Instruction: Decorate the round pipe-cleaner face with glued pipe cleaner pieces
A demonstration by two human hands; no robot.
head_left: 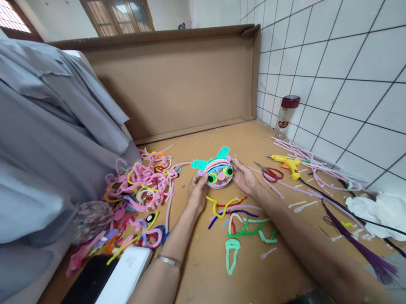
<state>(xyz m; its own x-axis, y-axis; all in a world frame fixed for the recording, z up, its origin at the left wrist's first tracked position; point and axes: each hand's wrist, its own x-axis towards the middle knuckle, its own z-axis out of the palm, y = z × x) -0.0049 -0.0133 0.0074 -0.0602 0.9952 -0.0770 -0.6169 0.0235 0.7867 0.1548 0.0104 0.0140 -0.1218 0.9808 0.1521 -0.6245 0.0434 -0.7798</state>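
Between both hands is a round pipe-cleaner animal head (pixel 220 174), with green ears, yellow-green and black eyes and a pink nose. My left hand (pixel 198 192) grips its left edge, and my right hand (pixel 243 176) has its fingers against the right edge. The head is tilted up toward me, just above the table. Below it lie loose pipe cleaners: a yellow bent one (pixel 222 209), several green pieces (pixel 249 227), and a light green loop (pixel 232 256). Red, blue and white pieces are mixed among them.
A pile of pink pipe cleaners (pixel 147 178) lies left, near a white device (pixel 113 296). On the right are red scissors (pixel 272 173), a yellow glue gun (pixel 290 165) with a black cord, lilac pipe cleaners (pixel 320 177), a purple tassel (pixel 363 250), white tissue (pixel 399 214) and a glass bottle (pixel 286 114).
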